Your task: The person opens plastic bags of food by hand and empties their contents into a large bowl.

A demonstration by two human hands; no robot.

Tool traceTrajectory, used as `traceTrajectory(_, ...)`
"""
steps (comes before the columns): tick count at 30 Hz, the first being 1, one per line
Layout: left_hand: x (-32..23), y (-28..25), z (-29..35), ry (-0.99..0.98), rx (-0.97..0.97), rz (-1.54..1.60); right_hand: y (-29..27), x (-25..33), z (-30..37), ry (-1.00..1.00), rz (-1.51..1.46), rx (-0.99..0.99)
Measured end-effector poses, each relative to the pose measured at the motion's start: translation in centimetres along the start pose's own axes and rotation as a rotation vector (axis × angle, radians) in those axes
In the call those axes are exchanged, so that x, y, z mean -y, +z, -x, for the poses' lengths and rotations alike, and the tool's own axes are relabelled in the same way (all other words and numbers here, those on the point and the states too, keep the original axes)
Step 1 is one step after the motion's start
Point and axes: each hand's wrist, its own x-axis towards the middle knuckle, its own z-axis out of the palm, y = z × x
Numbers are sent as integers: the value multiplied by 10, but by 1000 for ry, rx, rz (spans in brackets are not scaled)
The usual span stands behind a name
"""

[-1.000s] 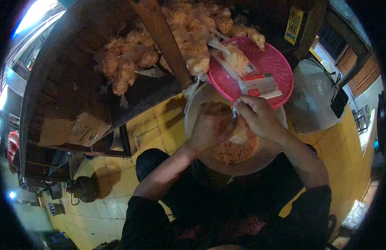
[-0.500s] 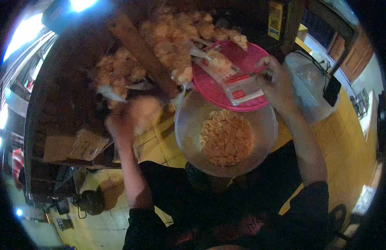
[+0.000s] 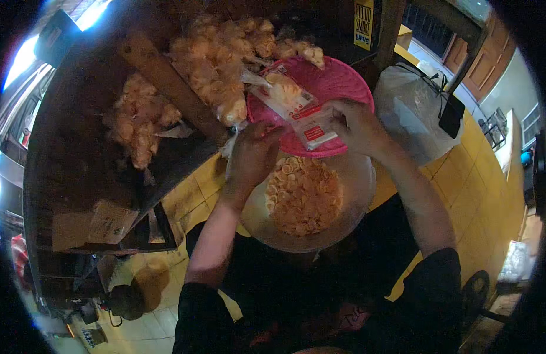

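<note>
Left hand (image 3: 254,154) has moved centre toward right hand (image 3: 362,127), grips unclear; bagged crackers (image 3: 205,59) upper left, loose crackers (image 3: 305,197) remaining centre.

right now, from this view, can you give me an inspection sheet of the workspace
surface: dark wooden platform, bearing piled clear bags of snacks
job's things: plastic tub of round snack pieces; beyond it, pink tray with a filled bag and red-and-white packet
clutter: cardboard on the left; yellow-black box at the back
hands: left hand by the tray's near left edge, right hand by the packet; grips unclear
cables: dark cord by a big translucent bag; ends unclear
surroundings: yellow tiled floor
</note>
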Motion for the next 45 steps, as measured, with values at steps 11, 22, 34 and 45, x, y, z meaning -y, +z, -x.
traceTrajectory(11,12,46,-34,110,99,-134,41,24,10,-183,198,152)
traceTrajectory(22,-28,14,-28,-182,26,189,21,7,14,-187,524,20)
traceTrajectory(34,1,71,-18,157,68,126,27,3,7,154,588,198)
traceTrajectory(45,-22,80,-24,15,-168,304,-1,4,10,-111,126,-15)
